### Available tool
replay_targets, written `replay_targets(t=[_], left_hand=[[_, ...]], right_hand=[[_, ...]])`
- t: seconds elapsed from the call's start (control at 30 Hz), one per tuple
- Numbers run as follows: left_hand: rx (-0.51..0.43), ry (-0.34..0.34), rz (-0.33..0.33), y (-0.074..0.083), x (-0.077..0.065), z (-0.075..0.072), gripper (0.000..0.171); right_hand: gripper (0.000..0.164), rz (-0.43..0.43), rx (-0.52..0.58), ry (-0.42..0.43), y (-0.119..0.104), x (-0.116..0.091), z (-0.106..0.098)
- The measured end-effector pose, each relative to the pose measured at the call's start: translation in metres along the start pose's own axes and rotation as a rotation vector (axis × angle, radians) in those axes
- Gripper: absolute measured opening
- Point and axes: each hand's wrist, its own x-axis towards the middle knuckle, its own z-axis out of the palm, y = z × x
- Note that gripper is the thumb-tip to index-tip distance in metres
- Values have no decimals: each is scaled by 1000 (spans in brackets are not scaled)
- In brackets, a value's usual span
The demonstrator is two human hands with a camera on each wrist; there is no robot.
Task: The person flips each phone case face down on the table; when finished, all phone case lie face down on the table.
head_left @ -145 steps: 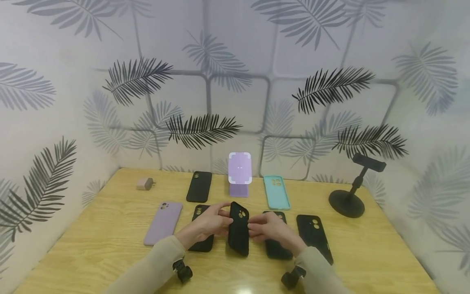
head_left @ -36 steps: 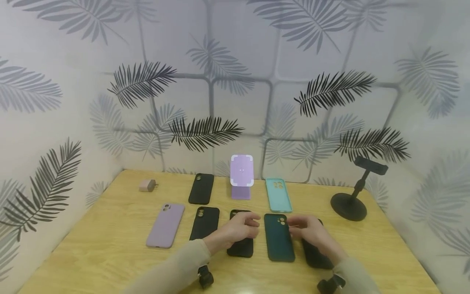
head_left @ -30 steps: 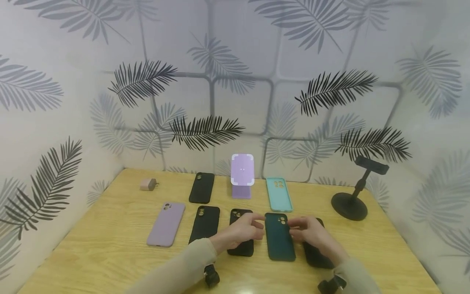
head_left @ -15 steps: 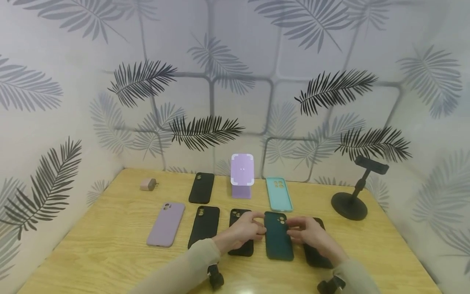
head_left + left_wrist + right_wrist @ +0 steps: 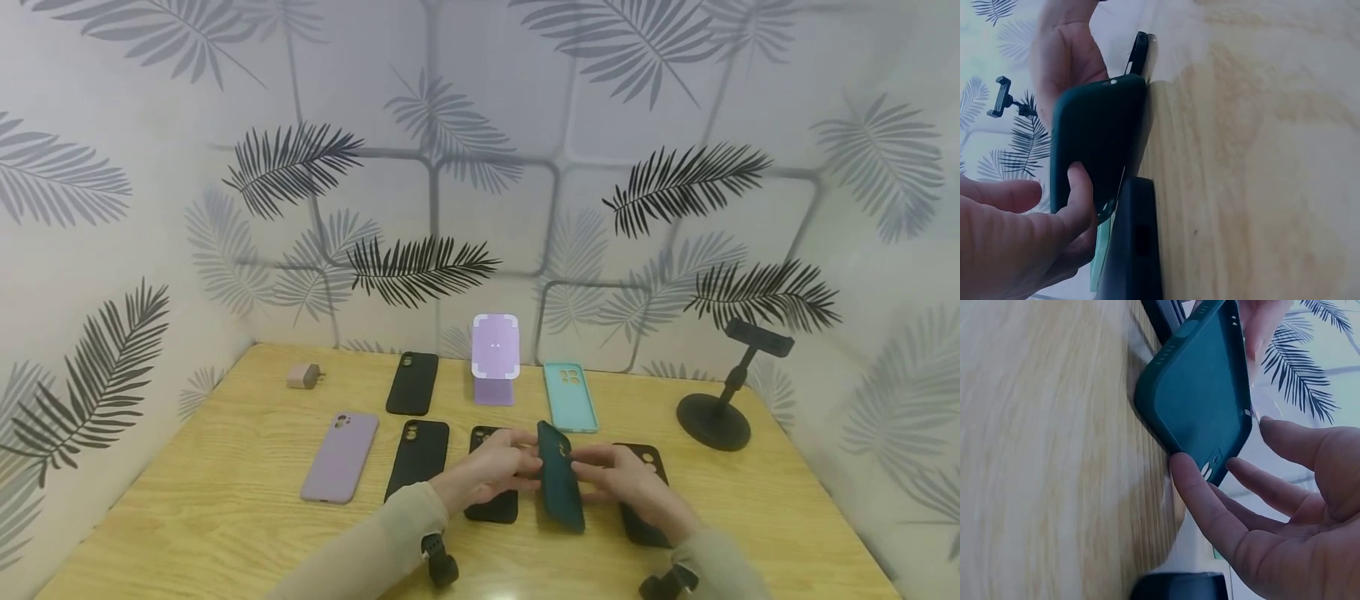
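Two relaxed grips, left hand (image 5: 495, 468) and right hand (image 5: 628, 481), touch the tilted teal phone case (image 5: 559, 483) with unclenched fingers, so gentle, even pressure should steady it best.

Held case (image 5: 558, 483): dark blue-green, plain. Four other cases (image 5: 412, 383): black. Leftmost case (image 5: 340, 458): plain lilac. Rear right case (image 5: 572, 404): pale turquoise. Stand (image 5: 495, 354): lilac, white corner marks, two small white dots. Plug (image 5: 303, 376): pale pink, greyer toward prongs. Phone holder (image 5: 712, 421): black. Table (image 5: 225, 467): yellow-brown, streaky wood grain. Wall (image 5: 495, 75): whitish, black and grey fronds, grey rounded grid lines. Sleeves (image 5: 375, 542): plain beige. Wrist straps (image 5: 432, 547): black.
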Motion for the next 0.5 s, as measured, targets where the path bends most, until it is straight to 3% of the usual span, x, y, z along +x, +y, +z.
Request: replay_targets(t=[0.33,0.5], left_hand=[[-48,-34,15,-3,0,2,57],[-50,-13,14,-5,2,4,55]], right_hand=[[55,15,6,-21,0,9,7],[58,-1,42,-56,0,11,9]])
